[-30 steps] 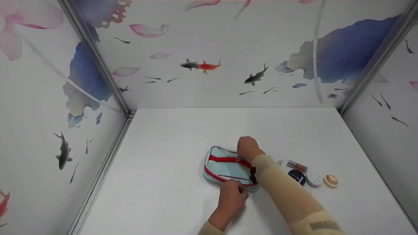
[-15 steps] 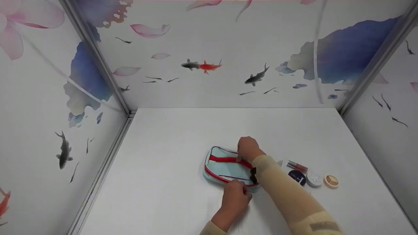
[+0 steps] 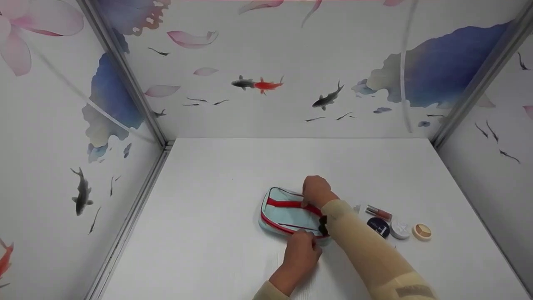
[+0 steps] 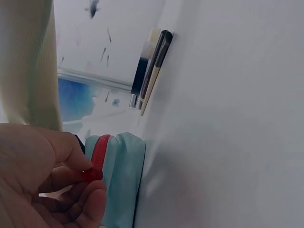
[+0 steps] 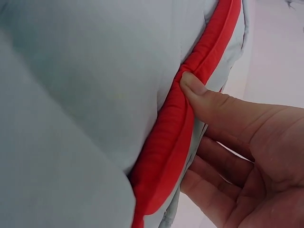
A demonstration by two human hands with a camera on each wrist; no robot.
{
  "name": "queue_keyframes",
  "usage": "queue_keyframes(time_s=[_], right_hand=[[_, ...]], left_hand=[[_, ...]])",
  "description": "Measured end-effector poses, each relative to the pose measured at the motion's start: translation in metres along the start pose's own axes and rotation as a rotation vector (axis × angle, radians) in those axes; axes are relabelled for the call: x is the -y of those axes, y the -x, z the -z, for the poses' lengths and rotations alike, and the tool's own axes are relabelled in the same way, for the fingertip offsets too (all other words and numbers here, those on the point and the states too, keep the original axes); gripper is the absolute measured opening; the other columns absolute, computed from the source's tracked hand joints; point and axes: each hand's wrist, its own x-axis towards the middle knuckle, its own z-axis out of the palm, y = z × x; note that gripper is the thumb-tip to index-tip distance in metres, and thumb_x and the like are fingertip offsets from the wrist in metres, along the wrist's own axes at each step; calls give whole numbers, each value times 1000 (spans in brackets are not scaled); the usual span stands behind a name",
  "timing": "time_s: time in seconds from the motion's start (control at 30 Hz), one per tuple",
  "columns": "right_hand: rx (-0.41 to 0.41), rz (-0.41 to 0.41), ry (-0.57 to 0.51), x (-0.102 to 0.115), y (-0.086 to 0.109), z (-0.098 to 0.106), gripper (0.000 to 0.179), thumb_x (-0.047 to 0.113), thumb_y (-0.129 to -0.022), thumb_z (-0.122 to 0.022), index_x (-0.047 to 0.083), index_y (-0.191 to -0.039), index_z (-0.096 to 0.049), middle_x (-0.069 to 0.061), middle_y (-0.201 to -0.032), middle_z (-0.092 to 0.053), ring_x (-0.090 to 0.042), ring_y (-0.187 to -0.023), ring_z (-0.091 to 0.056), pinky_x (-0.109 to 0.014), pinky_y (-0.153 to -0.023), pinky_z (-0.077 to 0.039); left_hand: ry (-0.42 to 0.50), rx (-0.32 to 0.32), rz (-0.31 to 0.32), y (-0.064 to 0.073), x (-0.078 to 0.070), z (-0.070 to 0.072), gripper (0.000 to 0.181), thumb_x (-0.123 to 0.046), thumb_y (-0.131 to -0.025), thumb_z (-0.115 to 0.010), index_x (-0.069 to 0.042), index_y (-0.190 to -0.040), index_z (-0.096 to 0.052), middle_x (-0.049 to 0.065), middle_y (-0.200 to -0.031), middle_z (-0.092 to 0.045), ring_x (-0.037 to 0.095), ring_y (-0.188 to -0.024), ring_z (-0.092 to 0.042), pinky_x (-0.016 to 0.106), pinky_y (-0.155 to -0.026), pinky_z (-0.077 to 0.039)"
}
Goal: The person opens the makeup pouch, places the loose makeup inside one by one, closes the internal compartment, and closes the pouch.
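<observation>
A pale blue cosmetic bag (image 3: 285,214) with red trim lies on the white table. My left hand (image 3: 300,253) is at its near edge; in the left wrist view its thumb and finger pinch a red zipper pull (image 4: 93,175) beside the red zipper (image 4: 99,151). The right hand (image 3: 317,190) grips the bag's far side. Its thumb presses on the red carry strap (image 5: 166,142), while its other fingers curl behind the bag's edge in the right wrist view. Part of the bag's right end is hidden by the right forearm.
Right of the bag lie a lip gloss tube (image 3: 379,212), a navy round compact (image 3: 378,228), a white round case (image 3: 400,230) and a small three-colour round palette (image 3: 422,231). The left wrist view shows a slim brush (image 4: 157,66). Printed walls (image 3: 275,116) enclose the table.
The left hand has shifted slightly to the right along the bag's near edge, mostly in the first half second. The right hand and the bag stay nearly still.
</observation>
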Motion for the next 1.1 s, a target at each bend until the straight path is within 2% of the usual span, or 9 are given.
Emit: queue_keyframes(time_s=[0.23, 0.33, 0.5, 0.67, 0.77, 0.87, 0.93, 1.0, 1.1], right_hand=[[13, -21, -35, 6, 3, 0, 22, 13, -78, -94, 10, -94, -79, -5, -90, -73, -25, -85, -66, -45, -86, -61], [13, -27, -10, 7, 4, 1, 23, 12, -77, -94, 9, -93, -78, -5, -90, -73, -24, -84, -65, -44, -85, -61], [8, -27, 14, 7, 8, 4, 24, 13, -75, -95, 8, -93, -80, -7, -90, -75, -24, -84, -66, -43, -85, -62], [-8, -35, 18, 4, 9, 6, 22, 12, -76, -94, 8, -92, -79, -7, -90, -75, -24, -83, -67, -44, -84, -62], [-7, -43, 26, 2, 6, 4, 22, 12, -75, -94, 9, -90, -79, -5, -89, -75, -23, -82, -67, -42, -82, -61], [-17, -39, 44, 4, 5, 2, 22, 12, -72, -96, 10, -87, -80, -5, -89, -76, -21, -83, -67, -41, -81, -61], [-26, -36, 47, 5, 6, 2, 24, 12, -70, -97, 10, -87, -80, -5, -90, -77, -21, -83, -67, -42, -81, -62], [-31, -33, 59, 6, 7, 2, 23, 12, -70, -97, 10, -86, -81, -5, -90, -77, -21, -83, -67, -41, -80, -62], [-22, -37, 63, 5, 6, 3, 23, 13, -71, -96, 10, -88, -80, -4, -90, -77, -21, -82, -67, -41, -81, -61]], left_hand=[[-97, 202, 43, -12, -3, 27, 13, -13, -92, -79, -13, -80, -73, -5, -74, -60, 8, -73, -51, 27, -70, -49], [-95, 256, 50, -17, -5, 38, 10, -18, -92, -81, -15, -84, -75, -6, -74, -61, 9, -75, -52, 28, -71, -50], [-151, 255, -9, -32, -3, 59, 8, -18, -92, -81, -14, -86, -77, -5, -69, -63, 9, -71, -55, 25, -68, -50], [-260, 249, -73, -59, 1, 79, 7, -12, -92, -79, -10, -86, -78, 0, -68, -66, 11, -67, -55, 25, -63, -51], [-327, 260, -137, -75, 5, 87, 27, -4, -90, -75, -11, -66, -65, -2, -55, -48, 11, -58, -39, 24, -54, -38], [-427, 256, -186, -91, 10, 91, 34, 0, -88, -72, -13, -61, -57, -6, -56, -45, 11, -59, -33, 26, -55, -35], [-484, 250, -191, -99, 11, 94, 34, 1, -88, -69, -13, -61, -56, -5, -57, -48, 11, -60, -32, 28, -56, -36], [-528, 245, -178, -108, 14, 94, 22, 0, -90, -69, -11, -71, -66, -2, -65, -62, 12, -63, -39, 30, -61, -42], [-517, 249, -163, -120, 19, 92, 17, 0, -90, -69, -10, -77, -69, 1, -72, -66, 13, -66, -40, 31, -63, -44]])
